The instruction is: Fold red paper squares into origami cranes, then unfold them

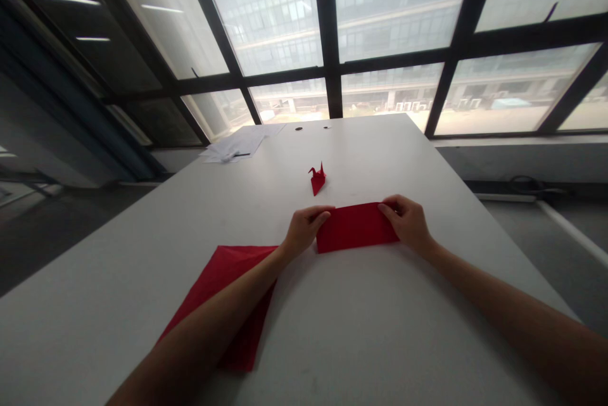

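A red rectangle of folded paper [357, 228] is held between my two hands, just above or on the white table. My left hand [305, 227] pinches its upper left corner between thumb and fingers. At the upper right corner, my right hand [409, 222] grips it the same way. Beyond the paper stands a small red origami crane [318, 179]. Under my left forearm lies larger red paper [221, 279], partly hidden by the arm; whether it is one sheet or a stack I cannot tell.
The white table [332, 317] reaches toward large dark-framed windows [332, 32]. White paper sheets [240, 141] with a dark pen-like item lie at the far left. Two small holes sit near the far edge. A black cable [527, 185] is on the right, off the table.
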Available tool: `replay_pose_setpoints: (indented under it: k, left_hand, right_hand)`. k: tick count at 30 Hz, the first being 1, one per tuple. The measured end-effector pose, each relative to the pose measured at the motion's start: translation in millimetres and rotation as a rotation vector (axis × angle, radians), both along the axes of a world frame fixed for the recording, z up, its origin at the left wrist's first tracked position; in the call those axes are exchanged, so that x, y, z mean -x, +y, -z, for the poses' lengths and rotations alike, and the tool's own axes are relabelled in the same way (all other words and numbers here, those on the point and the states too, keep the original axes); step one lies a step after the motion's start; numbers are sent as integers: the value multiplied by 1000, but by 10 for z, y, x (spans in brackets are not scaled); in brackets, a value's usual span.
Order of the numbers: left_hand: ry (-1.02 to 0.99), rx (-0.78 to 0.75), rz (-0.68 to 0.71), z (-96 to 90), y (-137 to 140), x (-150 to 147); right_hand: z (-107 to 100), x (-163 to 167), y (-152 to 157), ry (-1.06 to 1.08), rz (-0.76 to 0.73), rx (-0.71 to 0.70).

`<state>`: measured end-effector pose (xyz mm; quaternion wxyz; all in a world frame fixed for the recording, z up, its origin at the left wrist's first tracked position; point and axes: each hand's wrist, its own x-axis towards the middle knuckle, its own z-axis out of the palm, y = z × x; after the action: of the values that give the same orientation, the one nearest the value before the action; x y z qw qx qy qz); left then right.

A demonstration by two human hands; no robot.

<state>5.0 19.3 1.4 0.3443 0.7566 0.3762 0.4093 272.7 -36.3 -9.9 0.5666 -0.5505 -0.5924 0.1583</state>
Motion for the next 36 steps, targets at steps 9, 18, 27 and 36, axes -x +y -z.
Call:
replay_pose_setpoints:
  k: [9, 18, 27, 36]
  left_hand:
    - [19, -72, -93, 33, -31, -87]
    - [700, -421, 338, 23, -261, -177]
    - [822, -386, 337, 71, -244, -195]
    - [878, -367, 345, 59, -229, -160]
  right_hand:
    - [110, -4, 79, -19, 78, 98]
    - [79, 126, -58, -566, 214, 225]
    - [112, 462, -216, -841, -246, 153]
    - [190, 432, -202, -910, -230, 366]
